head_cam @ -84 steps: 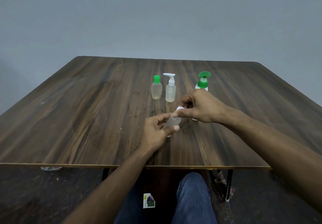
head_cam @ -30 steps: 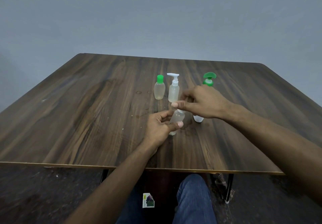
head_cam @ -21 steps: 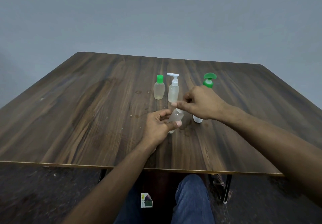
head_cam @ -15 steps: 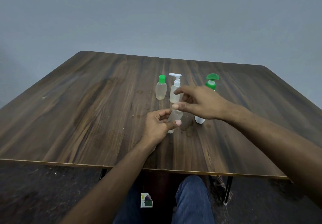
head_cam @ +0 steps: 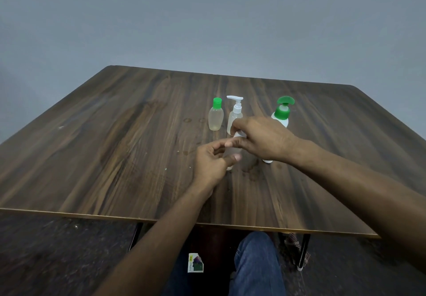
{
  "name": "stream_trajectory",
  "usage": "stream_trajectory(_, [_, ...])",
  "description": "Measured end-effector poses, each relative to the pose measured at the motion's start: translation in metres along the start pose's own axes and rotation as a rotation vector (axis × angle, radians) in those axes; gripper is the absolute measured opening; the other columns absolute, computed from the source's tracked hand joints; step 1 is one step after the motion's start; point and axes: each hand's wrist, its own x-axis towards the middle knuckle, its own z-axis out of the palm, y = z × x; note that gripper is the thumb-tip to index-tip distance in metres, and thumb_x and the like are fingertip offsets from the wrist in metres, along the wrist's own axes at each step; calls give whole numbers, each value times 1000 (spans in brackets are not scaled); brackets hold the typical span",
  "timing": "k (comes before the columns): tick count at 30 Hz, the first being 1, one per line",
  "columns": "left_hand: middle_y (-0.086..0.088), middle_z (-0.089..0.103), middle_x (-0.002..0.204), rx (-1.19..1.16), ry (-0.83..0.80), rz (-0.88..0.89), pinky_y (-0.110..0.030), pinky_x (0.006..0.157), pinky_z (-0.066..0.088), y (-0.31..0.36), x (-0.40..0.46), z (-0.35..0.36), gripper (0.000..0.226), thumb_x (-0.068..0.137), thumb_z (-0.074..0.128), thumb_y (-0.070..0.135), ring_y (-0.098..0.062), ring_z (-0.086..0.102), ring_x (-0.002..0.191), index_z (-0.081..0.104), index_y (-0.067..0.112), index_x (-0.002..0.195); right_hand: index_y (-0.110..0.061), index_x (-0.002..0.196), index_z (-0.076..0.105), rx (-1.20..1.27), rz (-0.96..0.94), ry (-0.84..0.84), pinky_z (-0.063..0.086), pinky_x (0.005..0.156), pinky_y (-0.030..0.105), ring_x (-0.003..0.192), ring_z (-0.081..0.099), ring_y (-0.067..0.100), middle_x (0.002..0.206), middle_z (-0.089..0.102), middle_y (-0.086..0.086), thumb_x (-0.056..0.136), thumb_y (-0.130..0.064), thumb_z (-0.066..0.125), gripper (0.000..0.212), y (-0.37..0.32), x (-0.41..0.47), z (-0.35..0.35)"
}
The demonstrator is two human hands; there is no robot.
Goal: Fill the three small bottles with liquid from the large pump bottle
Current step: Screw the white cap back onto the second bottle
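Three small bottles: all stand on the brown wooden desk [head_cam: 115, 139].
Bottle in the hands: a little clear bottle [head_cam: 231, 151], in the middle of the desk, mostly hidden by fingers.
Left hand [head_cam: 213, 162]: fingers and thumb curl round the clear bottle's body.
Right hand [head_cam: 262, 139]: fingertips pinch the white cap [head_cam: 238, 135] on top of that bottle.
Green-cap bottle [head_cam: 216, 117]: stands upright behind the hands, with pale liquid inside.
White-pump bottle [head_cam: 235, 114]: stands just beside the green-cap bottle, to its right.
Large pump bottle [head_cam: 281, 112]: white with a green pump, behind the right hand, partly hidden.
Under the desk: a blue jeans knee [head_cam: 255, 263] and a small card [head_cam: 195, 263] on the floor.
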Motion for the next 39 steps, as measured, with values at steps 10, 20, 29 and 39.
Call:
stream_trajectory(10, [27, 68, 73, 125, 38, 103, -15, 76, 52, -1, 15, -7, 45, 68, 75, -9, 9, 64, 75, 71, 29, 91, -10, 110, 69, -35, 63, 63, 34, 69, 34, 94, 64, 32, 94, 69, 5, 99, -40, 61, 33, -3, 10, 1])
stream_trajectory(20, [0, 61, 126, 548, -53, 95, -21, 99, 38, -3, 70, -30, 59, 70, 82, 16, -11, 53, 118, 60, 15, 125, -22, 123, 66, -252, 91, -49, 41, 72, 34, 106, 64, 33, 115, 68, 7, 95, -31, 66, 30, 11, 44, -43])
stream_trajectory(29, [-6, 48, 141, 724, -19, -93, -34, 102, 41, -10, 140, -48, 86, 68, 84, 31, -21, 49, 124, 40, 14, 140, -22, 100, 66, -341, 269, -137, 42, 69, 33, 88, 61, 29, 99, 62, 4, 85, -30, 75, 19, 52, 83, -79])
stream_trajectory(39, [-3, 72, 91, 640, 74, -2, -26, 71, 48, -38, 150, -31, 35, 72, 80, 26, -14, 63, 78, 72, 8, 101, -13, 80, 65, -55, 420, -340, 51, 63, 30, 71, 73, 18, 63, 71, 0, 81, -21, 80, 16, 96, 120, -50])
